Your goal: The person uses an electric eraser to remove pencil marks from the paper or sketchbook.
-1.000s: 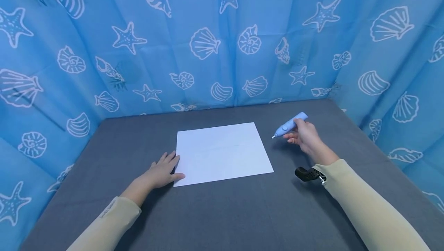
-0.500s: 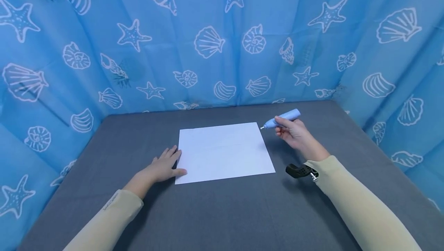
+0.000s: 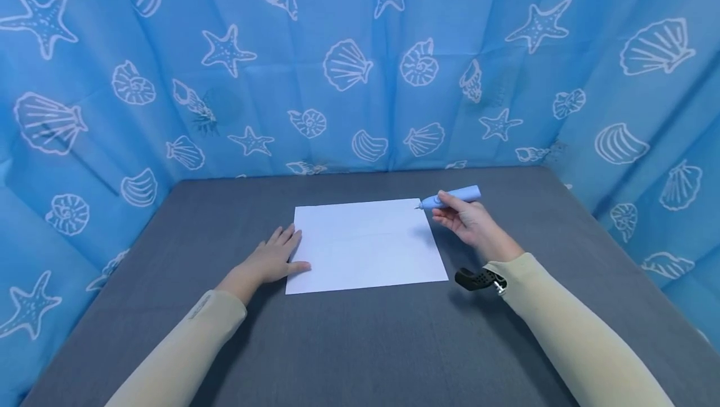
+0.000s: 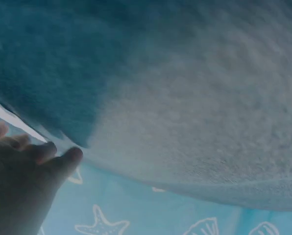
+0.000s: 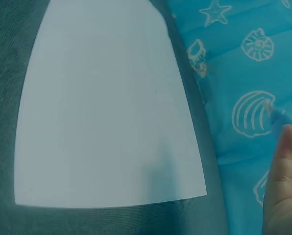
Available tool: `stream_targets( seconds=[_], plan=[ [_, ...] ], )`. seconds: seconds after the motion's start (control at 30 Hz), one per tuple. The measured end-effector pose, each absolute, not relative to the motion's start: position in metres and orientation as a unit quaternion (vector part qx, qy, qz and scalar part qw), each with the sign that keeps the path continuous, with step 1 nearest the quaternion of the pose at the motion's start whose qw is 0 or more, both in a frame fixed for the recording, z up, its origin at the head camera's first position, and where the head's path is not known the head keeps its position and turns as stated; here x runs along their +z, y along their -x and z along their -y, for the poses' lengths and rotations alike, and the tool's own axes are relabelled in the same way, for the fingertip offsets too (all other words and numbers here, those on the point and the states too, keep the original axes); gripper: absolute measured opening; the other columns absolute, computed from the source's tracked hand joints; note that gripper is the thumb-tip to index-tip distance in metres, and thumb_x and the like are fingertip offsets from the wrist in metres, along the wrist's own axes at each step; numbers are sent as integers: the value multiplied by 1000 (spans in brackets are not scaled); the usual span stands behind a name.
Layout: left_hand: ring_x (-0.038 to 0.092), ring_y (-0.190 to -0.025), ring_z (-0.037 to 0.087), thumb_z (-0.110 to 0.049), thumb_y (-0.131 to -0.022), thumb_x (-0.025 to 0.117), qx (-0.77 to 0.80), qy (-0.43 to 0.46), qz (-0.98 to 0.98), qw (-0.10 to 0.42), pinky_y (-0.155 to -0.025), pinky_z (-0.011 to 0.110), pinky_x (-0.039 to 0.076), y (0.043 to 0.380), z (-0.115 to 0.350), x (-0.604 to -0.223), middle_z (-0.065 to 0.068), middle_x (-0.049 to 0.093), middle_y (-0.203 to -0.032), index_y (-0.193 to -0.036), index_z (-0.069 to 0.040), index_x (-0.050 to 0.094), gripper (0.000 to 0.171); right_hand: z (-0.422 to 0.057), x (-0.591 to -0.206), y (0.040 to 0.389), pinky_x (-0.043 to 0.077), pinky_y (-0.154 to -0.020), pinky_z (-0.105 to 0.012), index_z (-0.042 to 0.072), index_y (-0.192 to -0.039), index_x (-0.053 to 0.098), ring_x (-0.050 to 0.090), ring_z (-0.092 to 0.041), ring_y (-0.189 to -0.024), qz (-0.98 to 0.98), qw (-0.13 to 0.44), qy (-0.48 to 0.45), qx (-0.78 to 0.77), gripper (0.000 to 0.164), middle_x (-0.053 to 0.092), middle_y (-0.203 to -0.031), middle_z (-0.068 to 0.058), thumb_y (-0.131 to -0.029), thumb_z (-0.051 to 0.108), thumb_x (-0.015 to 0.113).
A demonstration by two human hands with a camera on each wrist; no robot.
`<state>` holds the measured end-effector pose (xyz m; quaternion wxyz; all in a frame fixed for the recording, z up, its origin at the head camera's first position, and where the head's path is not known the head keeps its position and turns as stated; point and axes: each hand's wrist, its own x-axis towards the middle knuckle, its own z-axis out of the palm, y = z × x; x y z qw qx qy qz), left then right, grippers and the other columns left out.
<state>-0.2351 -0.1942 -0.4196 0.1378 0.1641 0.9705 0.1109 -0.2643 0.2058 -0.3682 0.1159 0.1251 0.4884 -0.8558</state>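
Over grey cloth (image 3: 360, 344), left hand (image 3: 271, 261) spread at white paper (image 3: 368, 247), right hand (image 3: 471, 224) pinching pale blue tool (image 3: 465, 194) (tapered)

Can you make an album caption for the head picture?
Right hand grips a blue pen-like tool; left hand touches white paper.

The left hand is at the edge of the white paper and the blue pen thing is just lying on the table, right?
Not quite: the blue pen thing isn't lying down; the head view shows the right hand holding it. The left hand is indeed at the edge of the white paper.
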Motion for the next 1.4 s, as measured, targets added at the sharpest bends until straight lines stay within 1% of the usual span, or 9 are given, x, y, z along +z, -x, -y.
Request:
stream_targets(
  seconds=[0.13, 0.27, 0.4, 0.5, 0.6, 0.8, 0.97, 1.13, 1.4],
  plan=[
    [7, -145, 44, -60, -92, 52, 99, -161, -970, 151, -110, 64, 16, 237, 195, -420, 21, 11, -160, -154, -3, 21, 90, -204, -371, 266, 58, -65, -30, 3, -84, 66, 71, -19, -66, -483, 138, -125, -856, 13, 70, -73, -14, -95, 6, 62],
    [8, -145, 45, -61, -93, 51, 83, -173, -970, 149, -110, 64, 17, 237, 197, -420, 20, 13, -160, -154, -4, 21, 89, -201, -375, 267, 58, -64, -30, 2, -79, 70, 70, -19, -65, -486, 137, -135, -852, 17, 70, -72, -13, -94, 0, 61],
    [8, -145, 45, -62, -93, 49, 72, -183, -970, 142, -110, 64, 18, 235, 198, -422, 18, 12, -161, -155, -4, 20, 89, -196, -377, 266, 58, -62, -28, 3, -75, 70, 70, -18, -63, -501, 131, -127, -846, 23, 70, -70, -12, -95, -1, 59],
    [8, -145, 45, -61, -94, 48, 68, -183, -970, 146, -110, 64, 18, 236, 199, -420, 16, 12, -161, -155, -4, 19, 88, -190, -376, 267, 57, -62, -27, 2, -80, 67, 70, -17, -63, -524, 131, -118, -833, 16, 70, -70, -11, -95, 2, 61],
    [8, -145, 44, -61, -94, 47, 59, -181, -970, 148, -110, 63, 19, 236, 198, -418, 14, 12, -161, -155, -5, 19, 88, -186, -377, 269, 57, -62, -26, 0, -90, 63, 70, -16, -62, -554, 135, -114, -814, 8, 70, -70, -11, -94, 7, 63],
    [9, -145, 43, -63, -94, 45, 43, -181, -970, 156, -111, 61, 19, 239, 196, -417, 13, 12, -162, -155, -5, 19, 88, -179, -382, 273, 57, -61, -27, -4, -104, 58, 70, -16, -62, -633, 155, -110, -750, 22, 70, -72, -11, -94, 16, 65],
    [7, -145, 43, -63, -95, 43, 35, -183, -970, 160, -111, 60, 18, 240, 198, -415, 14, 11, -162, -155, -5, 17, 88, -173, -391, 277, 58, -63, -30, -5, -104, 60, 69, -17, -61, -655, 161, -128, -727, 23, 69, -72, -11, -92, 14, 67],
    [7, -145, 43, -62, -95, 43, 42, -188, -968, 159, -112, 61, 17, 240, 199, -416, 14, 11, -162, -155, -4, 17, 88, -165, -400, 278, 57, -61, -29, -5, -103, 59, 66, -15, -57, -669, 157, -149, -711, 21, 66, -69, -10, -92, 13, 66],
    [6, -145, 43, -63, -96, 42, 37, -189, -969, 156, -112, 60, 17, 238, 200, -420, 14, 10, -162, -155, -5, 16, 88, -158, -409, 277, 56, -60, -26, -8, -112, 57, 65, -14, -58, -695, 158, -157, -684, 31, 66, -71, -9, -94, 15, 65]
  ],
)
